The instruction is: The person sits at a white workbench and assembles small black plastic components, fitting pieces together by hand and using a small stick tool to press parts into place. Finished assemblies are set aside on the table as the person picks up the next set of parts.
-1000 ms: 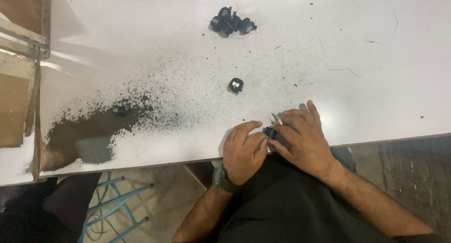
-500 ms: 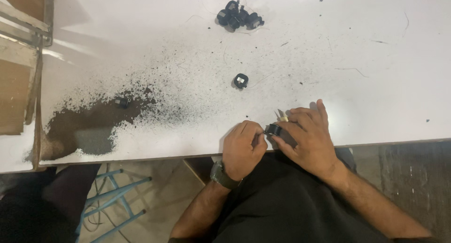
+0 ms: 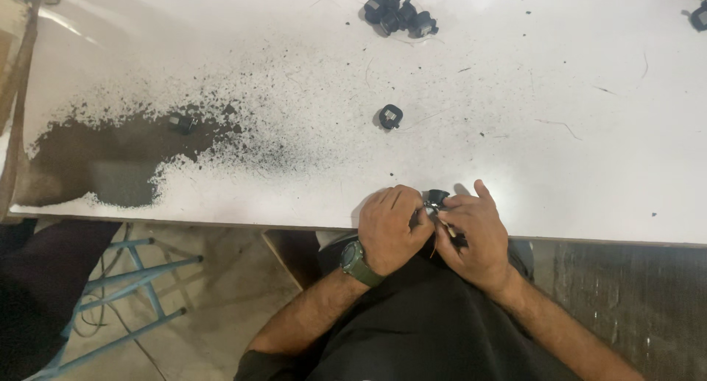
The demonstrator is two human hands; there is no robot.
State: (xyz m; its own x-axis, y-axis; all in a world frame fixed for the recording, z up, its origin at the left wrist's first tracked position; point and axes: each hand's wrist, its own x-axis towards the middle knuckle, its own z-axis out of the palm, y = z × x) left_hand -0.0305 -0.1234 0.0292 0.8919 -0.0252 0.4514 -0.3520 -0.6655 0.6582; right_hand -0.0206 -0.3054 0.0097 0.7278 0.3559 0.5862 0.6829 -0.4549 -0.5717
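My left hand point(image 3: 389, 228) and my right hand point(image 3: 475, 232) meet at the near edge of the white table point(image 3: 515, 130). Between their fingertips they pinch a small black part point(image 3: 437, 198) with a thin metal piece sticking out. A green watch sits on my left wrist. A single small black part point(image 3: 390, 116) lies on the table a little beyond my hands. A cluster of several similar black parts point(image 3: 398, 15) rests at the far side.
A dark worn patch with black speckles point(image 3: 110, 160) covers the table's left part, with a small dark piece point(image 3: 181, 122) in it. More black parts point(image 3: 697, 12) lie at the far right edge. A blue metal frame point(image 3: 140, 278) stands under the table on the left.
My hands have shifted slightly toward the table's edge and turned the small part between the fingers. The view has moved a little; the parts on the table lie as before.
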